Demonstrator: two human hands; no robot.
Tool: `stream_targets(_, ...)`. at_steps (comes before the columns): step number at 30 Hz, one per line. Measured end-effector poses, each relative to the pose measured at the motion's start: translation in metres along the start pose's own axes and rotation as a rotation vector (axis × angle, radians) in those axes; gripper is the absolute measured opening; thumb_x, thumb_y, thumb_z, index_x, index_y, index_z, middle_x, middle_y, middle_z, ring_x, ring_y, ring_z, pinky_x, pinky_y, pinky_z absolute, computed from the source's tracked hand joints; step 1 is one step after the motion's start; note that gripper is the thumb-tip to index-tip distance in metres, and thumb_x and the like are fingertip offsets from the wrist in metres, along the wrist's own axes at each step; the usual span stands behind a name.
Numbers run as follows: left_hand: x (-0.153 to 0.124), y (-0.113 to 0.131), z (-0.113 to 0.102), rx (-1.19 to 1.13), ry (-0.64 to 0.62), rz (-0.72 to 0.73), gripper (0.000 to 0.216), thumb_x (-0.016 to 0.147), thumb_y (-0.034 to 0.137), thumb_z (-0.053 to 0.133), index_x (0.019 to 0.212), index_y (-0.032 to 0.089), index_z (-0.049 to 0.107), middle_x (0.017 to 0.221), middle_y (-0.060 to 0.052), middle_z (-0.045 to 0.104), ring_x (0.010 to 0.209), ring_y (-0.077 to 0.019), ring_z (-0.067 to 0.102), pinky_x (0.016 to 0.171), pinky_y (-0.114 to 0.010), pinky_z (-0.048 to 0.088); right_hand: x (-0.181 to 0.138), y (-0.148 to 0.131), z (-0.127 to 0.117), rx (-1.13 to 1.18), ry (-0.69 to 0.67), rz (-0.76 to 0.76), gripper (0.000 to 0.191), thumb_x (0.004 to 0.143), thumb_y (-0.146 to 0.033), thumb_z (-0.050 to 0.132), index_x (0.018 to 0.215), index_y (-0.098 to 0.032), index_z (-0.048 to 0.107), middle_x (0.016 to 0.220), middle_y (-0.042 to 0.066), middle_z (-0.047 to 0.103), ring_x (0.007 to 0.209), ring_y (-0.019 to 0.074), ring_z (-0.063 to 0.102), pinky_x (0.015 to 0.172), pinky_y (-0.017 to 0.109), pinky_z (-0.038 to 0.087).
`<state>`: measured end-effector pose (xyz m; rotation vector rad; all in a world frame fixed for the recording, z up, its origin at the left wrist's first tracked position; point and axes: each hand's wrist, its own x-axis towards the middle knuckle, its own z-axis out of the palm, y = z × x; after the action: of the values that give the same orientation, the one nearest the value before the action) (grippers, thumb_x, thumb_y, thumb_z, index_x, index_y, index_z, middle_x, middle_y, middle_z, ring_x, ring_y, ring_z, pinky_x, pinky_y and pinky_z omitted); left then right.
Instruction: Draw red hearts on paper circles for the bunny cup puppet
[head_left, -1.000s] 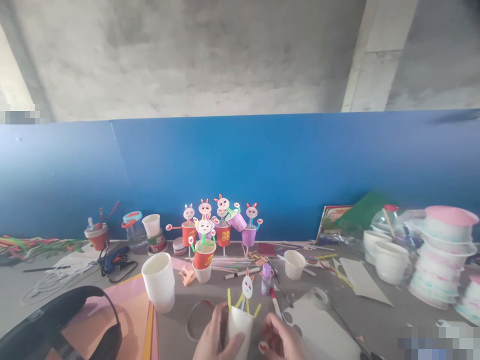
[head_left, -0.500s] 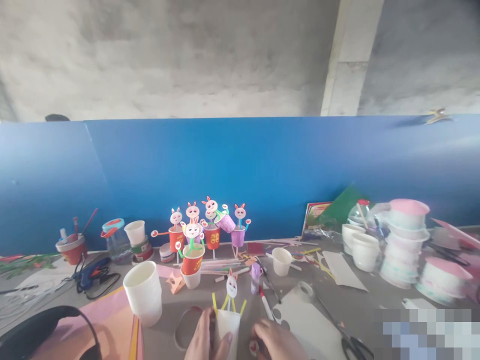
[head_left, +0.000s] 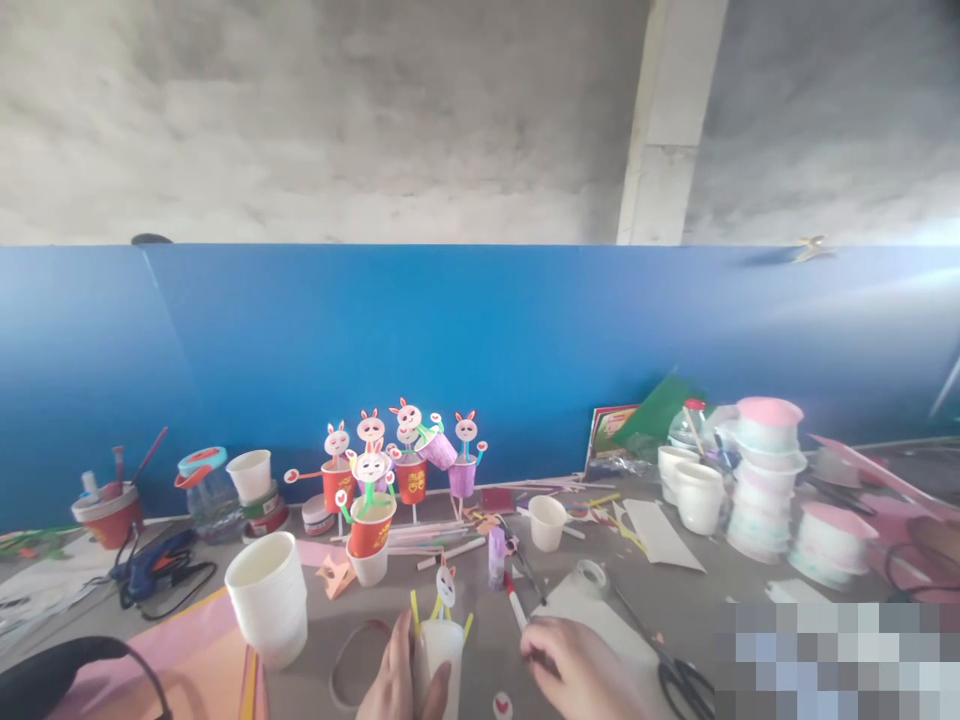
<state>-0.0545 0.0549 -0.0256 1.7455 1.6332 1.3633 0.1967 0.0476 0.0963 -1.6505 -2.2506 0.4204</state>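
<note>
My left hand (head_left: 397, 680) is wrapped round a white paper cup (head_left: 441, 650) that stands upright at the bottom middle of the table. A paper rabbit head on a stick (head_left: 446, 583) and yellow strips (head_left: 414, 612) rise out of the cup. My right hand (head_left: 574, 668) rests to the right of the cup on a white sheet (head_left: 600, 615), its fingers curled toward the left over something thin and dark that I cannot name. A small round cut-out with a red heart (head_left: 502, 705) lies on the table between the hands, touching neither. A red-tipped marker (head_left: 516, 603) lies just beyond my right fingers.
A stack of white cups (head_left: 266, 600) stands left of my hands, with pink and orange paper (head_left: 202, 640) beside it. Finished rabbit cups (head_left: 390, 480) line the blue partition (head_left: 525, 350). Scissors (head_left: 679, 680), a tape roll (head_left: 589, 575), a purple glue stick (head_left: 496, 555), stacked bowls (head_left: 765, 470) and a glue gun (head_left: 150, 575) lie around.
The view has swung to the right. My right hand has let the heart cut-out lie on the table and shifted right and away from it. My left hand keeps its hold on the cup.
</note>
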Motion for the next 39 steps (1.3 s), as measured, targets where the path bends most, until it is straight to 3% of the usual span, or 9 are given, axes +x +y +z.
stream_targets(6, 0.003, 0.017, -0.005, 0.074, -0.06, -0.005, 0.073, 0.092, 0.049, 0.045, 0.146, 0.0, 0.039, 0.142, -0.034, 0.056, 0.125, -0.0405, 0.063, 0.097, -0.045, 0.052, 0.006, 0.006, -0.008, 0.009, 0.045, 0.056, 0.025, 0.083, -0.007, 0.054, 0.078, -0.025, 0.071, 0.074, -0.001, 0.079, 0.073, 0.0196, 0.074, 0.068, 0.025, 0.047)
stream_targets(10, 0.004, 0.015, -0.01, 0.141, -0.03, -0.005, 0.07, 0.092, 0.05, 0.048, 0.148, 0.008, 0.042, 0.136, -0.027, 0.065, 0.115, -0.0384, 0.07, 0.089, -0.04, 0.056, 0.008, 0.002, -0.003, 0.0, 0.034, 0.059, 0.024, 0.08, -0.007, 0.055, 0.08, -0.024, 0.072, 0.08, 0.002, 0.08, 0.079, 0.023, 0.075, 0.071, 0.028, 0.048)
stream_targets(14, 0.004, 0.023, -0.015, 0.343, -0.004, 0.058, 0.062, 0.096, 0.04, 0.042, 0.145, 0.003, 0.046, 0.134, -0.026, 0.067, 0.116, -0.0338, 0.071, 0.086, -0.036, 0.059, 0.004, 0.0, 0.002, 0.011, 0.001, 0.011, 0.021, 0.082, -0.01, 0.055, 0.079, -0.023, 0.07, 0.085, 0.003, 0.079, 0.081, 0.0223, 0.075, 0.071, 0.027, 0.049)
stream_targets(19, 0.007, 0.033, -0.03, 0.515, -0.077, 0.1, 0.055, 0.099, 0.04, 0.038, 0.14, 0.005, 0.053, 0.13, -0.022, 0.071, 0.115, -0.0283, 0.072, 0.087, -0.032, 0.062, 0.0, 0.007, 0.006, 0.032, 0.037, 0.006, 0.02, 0.087, -0.014, 0.05, 0.082, -0.023, 0.067, 0.087, 0.003, 0.078, 0.078, 0.021, 0.074, 0.07, 0.026, 0.051)
stream_targets(23, 0.014, 0.017, -0.042, 0.534, -0.014, 0.194, 0.048, 0.099, 0.042, 0.042, 0.128, 0.011, 0.063, 0.123, -0.02, 0.075, 0.113, -0.0306, 0.073, 0.087, -0.039, 0.064, -0.005, 0.017, 0.005, 0.032, 0.078, 0.051, 0.02, 0.087, -0.016, 0.051, 0.078, -0.025, 0.067, 0.079, 0.0, 0.078, 0.076, 0.0198, 0.074, 0.07, 0.025, 0.05)
stream_targets(26, 0.023, 0.011, -0.051, 0.487, -0.016, 0.253, 0.039, 0.099, 0.039, 0.045, 0.117, 0.015, 0.068, 0.113, -0.016, 0.079, 0.102, -0.0279, 0.077, 0.082, -0.036, 0.064, -0.009, 0.029, 0.001, 0.012, 0.11, 0.084, 0.019, 0.084, -0.017, 0.053, 0.075, -0.025, 0.068, 0.08, -0.001, 0.078, 0.077, 0.0204, 0.074, 0.07, 0.026, 0.05)
stream_targets(32, 0.03, 0.038, -0.07, 0.379, -0.072, 0.204, 0.024, 0.098, 0.033, 0.048, 0.091, 0.023, 0.069, 0.09, -0.005, 0.078, 0.081, -0.0211, 0.077, 0.072, -0.029, 0.061, -0.011, 0.054, -0.015, -0.027, 0.161, 0.16, 0.023, 0.089, -0.02, 0.046, 0.084, -0.024, 0.068, 0.087, 0.005, 0.078, 0.077, 0.0239, 0.073, 0.071, 0.032, 0.051)
stream_targets(39, 0.026, 0.065, -0.068, 0.269, -0.012, 0.264, 0.027, 0.1, 0.036, 0.047, 0.087, 0.025, 0.068, 0.087, -0.004, 0.074, 0.076, -0.0193, 0.073, 0.071, -0.026, 0.059, 0.006, 0.018, -0.001, 0.014, 0.067, 0.065, 0.023, 0.084, -0.018, 0.056, 0.098, -0.026, 0.072, 0.093, 0.004, 0.08, 0.086, 0.024, 0.075, 0.075, 0.029, 0.05)
